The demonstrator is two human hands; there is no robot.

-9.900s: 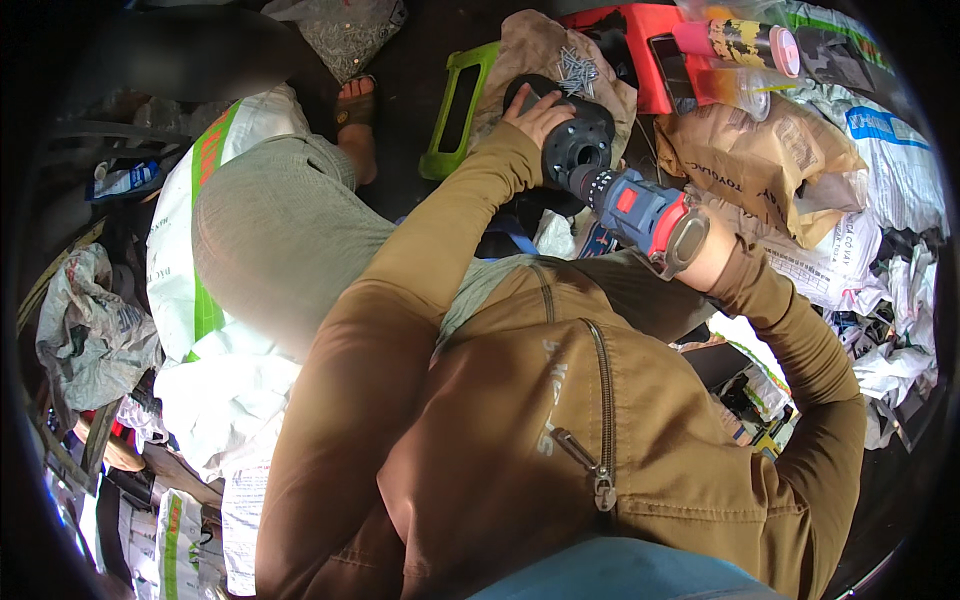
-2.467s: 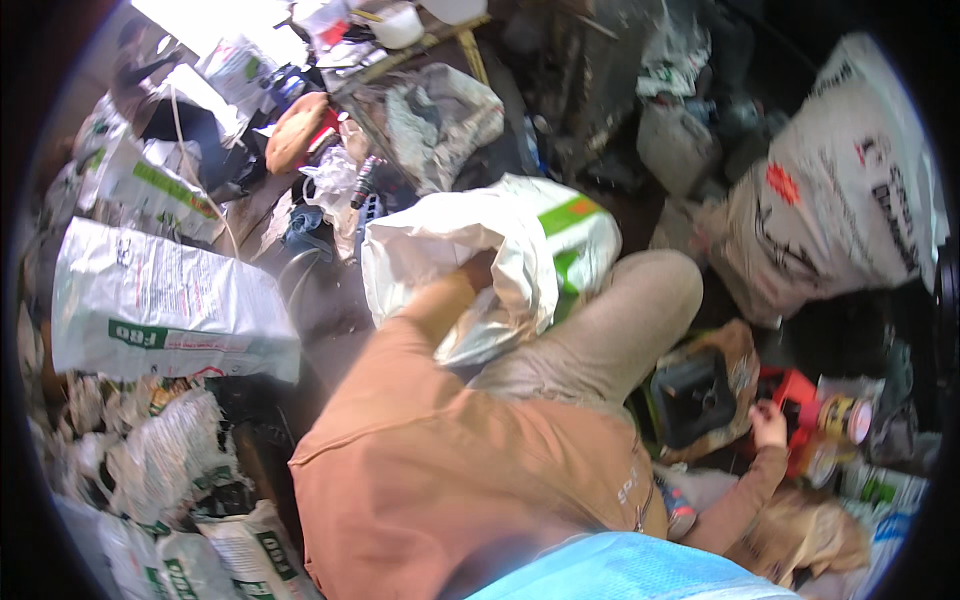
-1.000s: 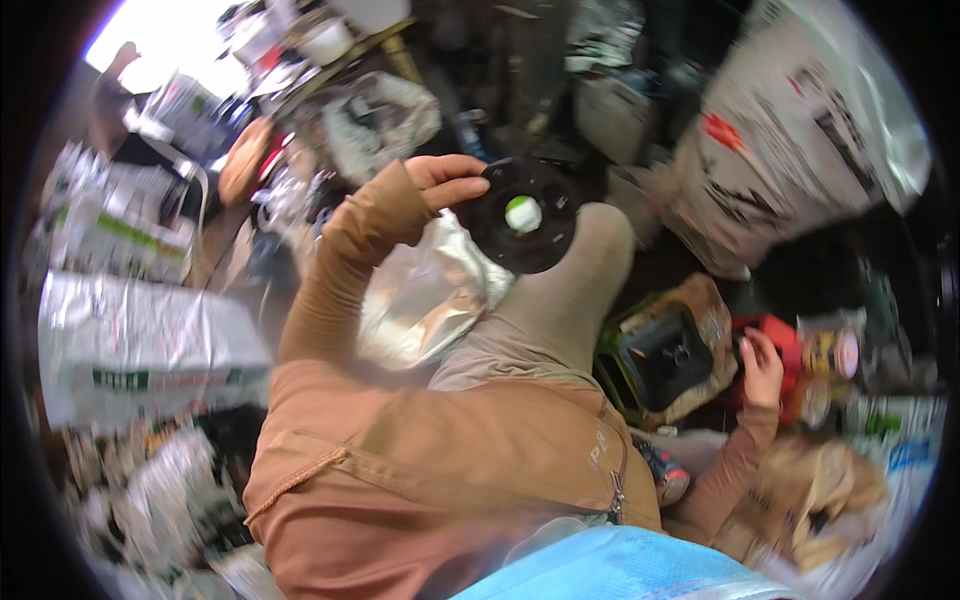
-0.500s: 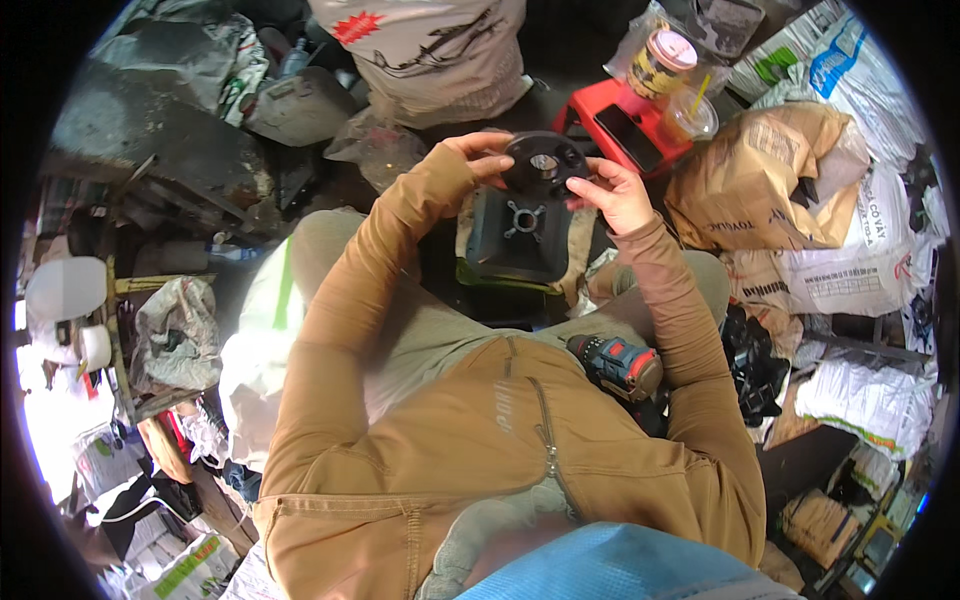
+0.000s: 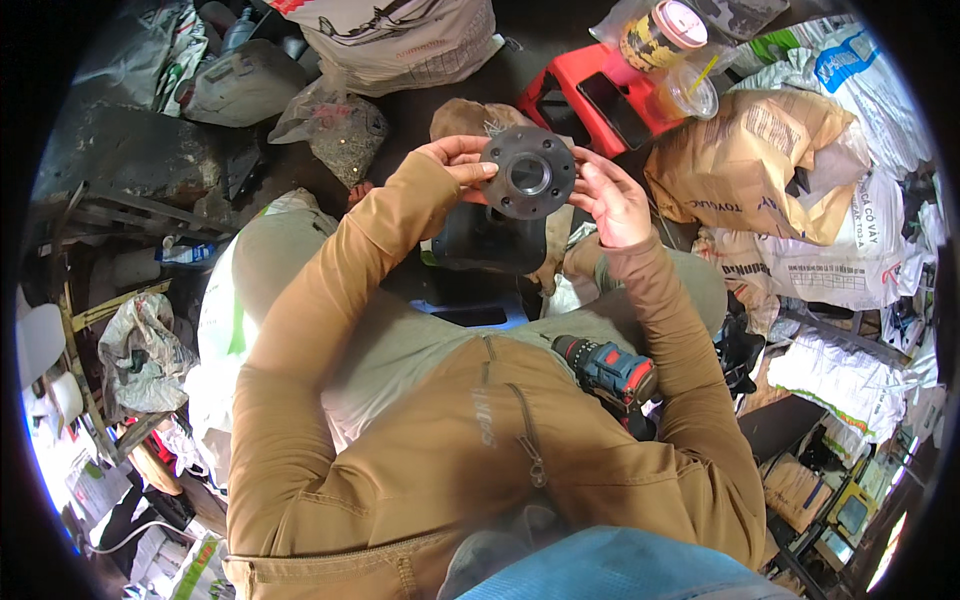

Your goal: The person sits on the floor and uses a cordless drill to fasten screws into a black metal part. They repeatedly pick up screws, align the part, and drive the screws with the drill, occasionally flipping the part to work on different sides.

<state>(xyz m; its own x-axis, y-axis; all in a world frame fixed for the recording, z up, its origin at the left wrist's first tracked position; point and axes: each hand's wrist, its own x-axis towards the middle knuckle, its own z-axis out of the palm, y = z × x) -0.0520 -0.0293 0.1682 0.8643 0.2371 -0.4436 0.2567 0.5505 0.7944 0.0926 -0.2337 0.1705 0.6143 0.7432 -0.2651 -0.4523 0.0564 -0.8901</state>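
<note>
L hand (image 5: 458,165) and R hand (image 5: 617,205) clamped on opp. edges of blk round disc (image 5: 504,182) w/ centre hole, drill (image 5: 612,370) lying near R forearm (image 5: 668,310)

The dark floor (image 5: 418,115) carries a printed sack (image 5: 400,50) near eleven o'clock and — at one — a red stool (image 5: 570,68) bearing a phone (image 5: 614,110), patterned cup (image 5: 655,40) and clear cup (image 5: 686,93).
</note>
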